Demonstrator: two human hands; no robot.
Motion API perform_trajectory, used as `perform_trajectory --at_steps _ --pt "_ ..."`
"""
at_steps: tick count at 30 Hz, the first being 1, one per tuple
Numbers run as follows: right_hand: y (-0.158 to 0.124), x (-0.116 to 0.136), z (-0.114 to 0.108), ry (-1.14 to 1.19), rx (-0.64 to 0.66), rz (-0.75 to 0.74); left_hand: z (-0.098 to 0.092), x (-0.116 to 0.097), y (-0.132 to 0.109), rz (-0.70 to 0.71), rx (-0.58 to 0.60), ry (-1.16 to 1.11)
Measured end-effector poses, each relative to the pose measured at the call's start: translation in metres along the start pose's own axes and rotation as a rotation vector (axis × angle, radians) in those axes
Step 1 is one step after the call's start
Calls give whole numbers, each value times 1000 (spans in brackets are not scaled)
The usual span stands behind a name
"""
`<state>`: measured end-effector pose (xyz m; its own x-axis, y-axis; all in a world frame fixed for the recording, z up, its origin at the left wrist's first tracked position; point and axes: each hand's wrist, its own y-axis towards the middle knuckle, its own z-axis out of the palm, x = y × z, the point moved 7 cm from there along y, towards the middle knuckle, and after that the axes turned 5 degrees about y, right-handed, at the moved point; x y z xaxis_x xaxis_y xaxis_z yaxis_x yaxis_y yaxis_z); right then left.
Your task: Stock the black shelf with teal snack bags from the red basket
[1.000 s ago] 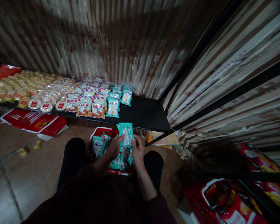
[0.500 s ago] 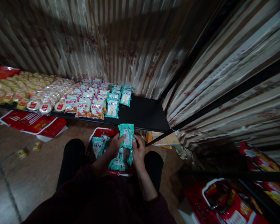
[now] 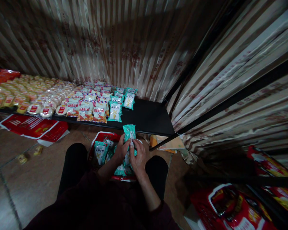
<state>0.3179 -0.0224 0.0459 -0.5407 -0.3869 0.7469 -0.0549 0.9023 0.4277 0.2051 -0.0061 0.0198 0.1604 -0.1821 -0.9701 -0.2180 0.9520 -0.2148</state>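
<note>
Between my hands is a teal snack packet (image 3: 129,130), held upright over the basket. My left hand (image 3: 122,149) grips its left side, with the thumb on the front. My right hand (image 3: 138,156) closes on the lower right part, its fingers partly over the packet. Below them a red basket (image 3: 114,136) with a white rim stands between my knees. Several teal packets (image 3: 101,150) lie in it, some hidden by my hands and forearms. On the black shelf (image 3: 150,116) just beyond, more teal packets (image 3: 115,111) stand in short rows.
Left of the teal rows, the shelf carries orange-and-white snack bags (image 3: 85,110) and round wrapped cakes (image 3: 46,111). A black post (image 3: 201,115) slants up at the right. Red bags (image 3: 240,207) lie at the lower right. Two small yellow packets (image 3: 38,150) are on the floor.
The held packet has turned and looks narrower, tilted slightly left. My right hand has shifted left and its fingers now reach across the packet's lower part.
</note>
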Motion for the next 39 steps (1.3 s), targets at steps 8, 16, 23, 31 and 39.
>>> perform_trajectory --at_steps 8,16,23,31,39 --pt "-3 -4 0 87 25 92 4 -10 -9 -29 -9 5" --pt "-3 -28 1 242 -23 377 16 -12 -15 55 87 -4" --pt "-12 -63 5 646 -141 601 -2 18 5 33 -112 204" --pt "-13 -67 13 820 -127 681 -5 38 14 -77 -72 88" --pt "-10 -74 11 777 -68 669 -1 33 10 -104 -28 -88"
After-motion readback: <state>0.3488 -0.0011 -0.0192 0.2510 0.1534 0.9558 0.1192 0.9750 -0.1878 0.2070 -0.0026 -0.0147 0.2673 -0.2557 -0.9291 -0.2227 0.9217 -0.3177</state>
